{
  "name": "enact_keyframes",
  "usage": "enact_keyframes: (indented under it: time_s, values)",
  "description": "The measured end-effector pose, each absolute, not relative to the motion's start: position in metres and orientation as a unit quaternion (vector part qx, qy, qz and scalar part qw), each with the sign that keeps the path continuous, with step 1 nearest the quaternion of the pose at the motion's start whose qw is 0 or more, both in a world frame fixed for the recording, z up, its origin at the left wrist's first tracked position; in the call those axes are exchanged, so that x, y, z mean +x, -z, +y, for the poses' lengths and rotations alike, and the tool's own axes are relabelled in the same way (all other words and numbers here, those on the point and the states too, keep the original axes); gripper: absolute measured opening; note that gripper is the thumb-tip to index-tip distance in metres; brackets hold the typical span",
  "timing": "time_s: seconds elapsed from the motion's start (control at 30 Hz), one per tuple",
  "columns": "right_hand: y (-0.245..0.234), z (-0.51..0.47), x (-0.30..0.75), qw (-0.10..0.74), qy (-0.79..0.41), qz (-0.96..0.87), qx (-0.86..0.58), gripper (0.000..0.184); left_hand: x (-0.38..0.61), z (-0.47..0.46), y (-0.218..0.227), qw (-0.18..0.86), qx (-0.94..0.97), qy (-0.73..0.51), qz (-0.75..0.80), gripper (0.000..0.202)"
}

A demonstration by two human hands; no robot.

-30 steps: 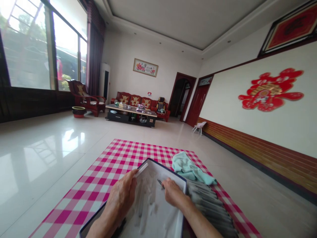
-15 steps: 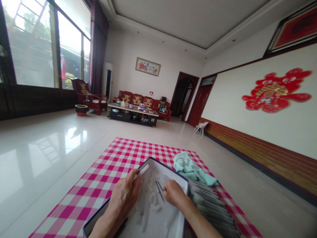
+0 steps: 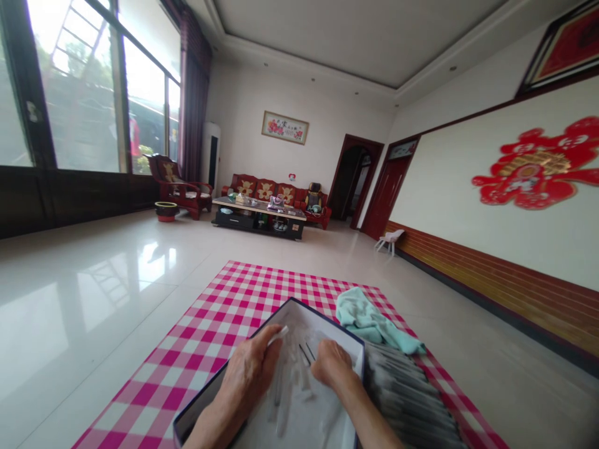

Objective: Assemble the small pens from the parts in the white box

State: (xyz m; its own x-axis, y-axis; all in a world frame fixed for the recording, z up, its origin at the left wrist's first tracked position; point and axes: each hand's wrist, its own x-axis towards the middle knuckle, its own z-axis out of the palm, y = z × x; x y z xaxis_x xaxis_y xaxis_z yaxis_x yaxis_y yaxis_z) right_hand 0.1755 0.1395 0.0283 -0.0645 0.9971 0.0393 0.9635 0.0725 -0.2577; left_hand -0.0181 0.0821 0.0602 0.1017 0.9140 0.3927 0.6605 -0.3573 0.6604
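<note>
A shallow white box with a dark rim [image 3: 322,313] lies on a pink-and-white checked cloth [image 3: 219,324] in front of me. Several pale, blurred thin pieces [image 3: 290,386] lie inside it. My left hand [image 3: 250,374] is curled over the box's left side and pinches a thin white strip [image 3: 279,333] at its fingertips. My right hand [image 3: 333,368] rests closed in the box beside it, with two thin dark sticks [image 3: 306,353] poking out past its fingers. The two hands are a short gap apart.
A rack of grey ridged pieces [image 3: 412,399] lies right of the box, with a crumpled teal cloth [image 3: 369,321] beyond it. Glossy tiled floor [image 3: 93,280] surrounds the checked cloth. A low table [image 3: 259,218], red sofa [image 3: 276,193] and armchair [image 3: 180,187] stand far off.
The view has shifted slightly right and the box now sits closer. Both hands have drawn nearer together in the box; the left keeps the white strip, the right keeps the dark sticks.
</note>
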Motion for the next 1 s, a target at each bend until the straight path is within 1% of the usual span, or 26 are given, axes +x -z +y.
enact_keyframes:
  time_s: [0.13, 0.2, 0.27, 0.3, 0.37, 0.43, 0.5, 0.63, 0.9, 1.0]
  values:
    - [-0.047, 0.131, 0.180, 0.190, -0.125, -0.682, -0.695, 0.009, -0.017, 0.082, -0.059, 0.154, 0.737, -0.376, 0.541, 0.038]
    - [-0.054, 0.127, 0.180, 0.235, -0.170, -0.674, -0.679, 0.011, -0.016, 0.083, -0.055, 0.153, 0.744, -0.364, 0.539, 0.039]
    - [-0.058, 0.123, 0.179, 0.274, -0.220, -0.670, -0.654, 0.020, -0.015, 0.084, -0.050, 0.152, 0.751, -0.368, 0.527, 0.038]
    - [-0.058, 0.120, 0.177, 0.311, -0.260, -0.658, -0.634, 0.026, -0.015, 0.085, -0.048, 0.152, 0.752, -0.376, 0.519, 0.037]
    - [-0.057, 0.115, 0.171, 0.423, -0.365, -0.601, -0.571, 0.033, -0.014, 0.085, -0.046, 0.154, 0.755, -0.393, 0.502, 0.034]
    - [-0.055, 0.110, 0.164, 0.537, -0.460, -0.509, -0.492, 0.034, -0.014, 0.083, -0.046, 0.166, 0.760, -0.399, 0.486, 0.030]
    - [-0.055, 0.105, 0.156, 0.597, -0.495, -0.446, -0.448, 0.032, -0.013, 0.081, -0.050, 0.186, 0.765, -0.394, 0.475, 0.026]
    - [-0.058, 0.100, 0.146, 0.621, -0.493, -0.434, -0.426, 0.030, -0.012, 0.079, -0.054, 0.205, 0.764, -0.393, 0.468, 0.024]
    - [-0.056, 0.100, 0.139, 0.594, -0.487, -0.490, -0.414, 0.031, -0.011, 0.080, -0.053, 0.202, 0.769, -0.414, 0.443, 0.029]
    - [-0.054, 0.099, 0.137, 0.576, -0.480, -0.510, -0.421, 0.027, -0.010, 0.079, -0.057, 0.214, 0.767, -0.405, 0.450, 0.030]
